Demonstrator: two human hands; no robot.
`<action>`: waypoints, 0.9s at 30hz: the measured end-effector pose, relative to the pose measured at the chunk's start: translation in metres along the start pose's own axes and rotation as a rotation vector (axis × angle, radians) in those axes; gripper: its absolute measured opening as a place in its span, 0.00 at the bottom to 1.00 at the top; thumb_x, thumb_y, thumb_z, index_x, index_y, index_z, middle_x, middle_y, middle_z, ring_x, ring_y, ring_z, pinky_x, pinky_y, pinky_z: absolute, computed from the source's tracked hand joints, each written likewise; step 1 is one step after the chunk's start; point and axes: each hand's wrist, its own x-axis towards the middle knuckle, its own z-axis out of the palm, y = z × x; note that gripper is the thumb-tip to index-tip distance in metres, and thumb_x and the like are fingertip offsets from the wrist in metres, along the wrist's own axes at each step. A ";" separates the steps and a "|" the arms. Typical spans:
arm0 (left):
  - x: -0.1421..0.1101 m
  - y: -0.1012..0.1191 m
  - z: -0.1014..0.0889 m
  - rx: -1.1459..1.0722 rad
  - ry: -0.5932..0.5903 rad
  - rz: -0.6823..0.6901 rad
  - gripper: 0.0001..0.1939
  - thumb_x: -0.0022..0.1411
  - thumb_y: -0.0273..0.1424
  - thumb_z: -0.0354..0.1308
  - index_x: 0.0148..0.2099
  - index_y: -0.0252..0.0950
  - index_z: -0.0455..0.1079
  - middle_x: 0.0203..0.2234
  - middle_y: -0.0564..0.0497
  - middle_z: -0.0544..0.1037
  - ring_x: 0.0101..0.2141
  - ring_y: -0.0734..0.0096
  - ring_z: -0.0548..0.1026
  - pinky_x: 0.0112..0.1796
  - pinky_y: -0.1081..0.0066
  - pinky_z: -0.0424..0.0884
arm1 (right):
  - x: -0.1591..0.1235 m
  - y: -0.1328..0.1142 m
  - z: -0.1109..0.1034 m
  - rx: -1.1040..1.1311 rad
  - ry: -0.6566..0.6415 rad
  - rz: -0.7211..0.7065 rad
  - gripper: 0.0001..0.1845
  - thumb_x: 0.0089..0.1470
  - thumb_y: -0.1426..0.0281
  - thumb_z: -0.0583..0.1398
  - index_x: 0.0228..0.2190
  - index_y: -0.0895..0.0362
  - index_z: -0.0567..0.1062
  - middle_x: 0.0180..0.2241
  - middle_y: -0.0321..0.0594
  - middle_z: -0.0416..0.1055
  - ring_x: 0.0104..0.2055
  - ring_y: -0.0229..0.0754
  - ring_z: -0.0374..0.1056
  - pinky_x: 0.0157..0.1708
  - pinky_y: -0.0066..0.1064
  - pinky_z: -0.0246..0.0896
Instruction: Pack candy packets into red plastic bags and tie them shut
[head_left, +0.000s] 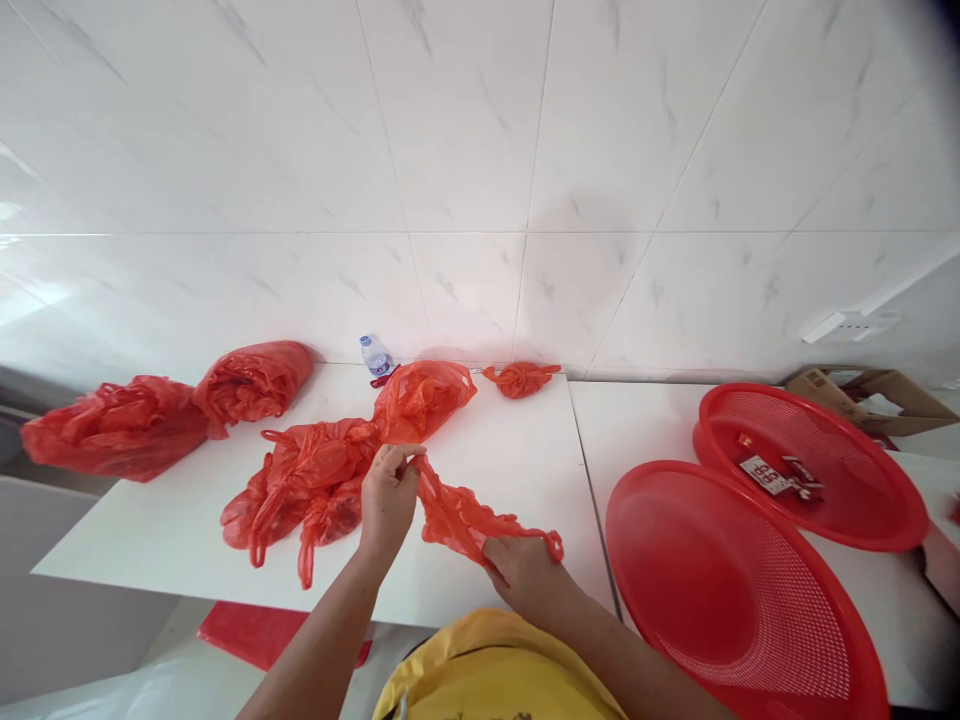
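Note:
A thin red plastic bag (459, 516) is stretched between my two hands over the front of the white table (165, 520). My left hand (387, 497) pinches its upper end with fingers closed. Closer to the table's front edge, my right hand (525, 570) grips the bag's lower end, fingers curled round it. Just left of my left hand lies a heap of crumpled red bags (300, 480). Behind it sits a puffed red bag (420, 397).
Two more stuffed red bags (112, 425) (251, 380) lie at the table's far left, a small knotted one (520, 378) and a water bottle (375, 355) by the tiled wall. Two large red mesh baskets (735, 590) (817, 465) sit at right, near a cardboard box (870, 388).

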 end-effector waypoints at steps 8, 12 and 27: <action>0.003 -0.003 0.006 -0.680 -0.130 -0.399 0.12 0.57 0.39 0.56 0.41 0.38 0.68 0.27 0.53 0.75 0.31 0.69 0.74 0.31 0.71 0.69 | -0.007 0.012 0.006 0.440 -0.036 0.280 0.22 0.62 0.59 0.44 0.29 0.52 0.74 0.25 0.36 0.72 0.26 0.40 0.64 0.27 0.29 0.50; 0.002 -0.002 0.009 -0.923 -0.207 -0.499 0.15 0.58 0.41 0.56 0.42 0.36 0.67 0.28 0.50 0.77 0.30 0.70 0.75 0.33 0.69 0.70 | -0.003 0.036 0.015 0.578 0.070 0.473 0.17 0.58 0.59 0.50 0.44 0.50 0.72 0.35 0.41 0.75 0.36 0.46 0.70 0.35 0.35 0.57; 0.006 0.033 0.007 -0.648 -0.254 -0.206 0.08 0.58 0.34 0.53 0.38 0.37 0.69 0.39 0.47 0.78 0.20 0.79 0.66 0.25 0.74 0.64 | 0.022 0.083 -0.044 0.314 0.320 0.748 0.12 0.51 0.59 0.57 0.24 0.55 0.71 0.21 0.40 0.69 0.31 0.48 0.69 0.33 0.37 0.58</action>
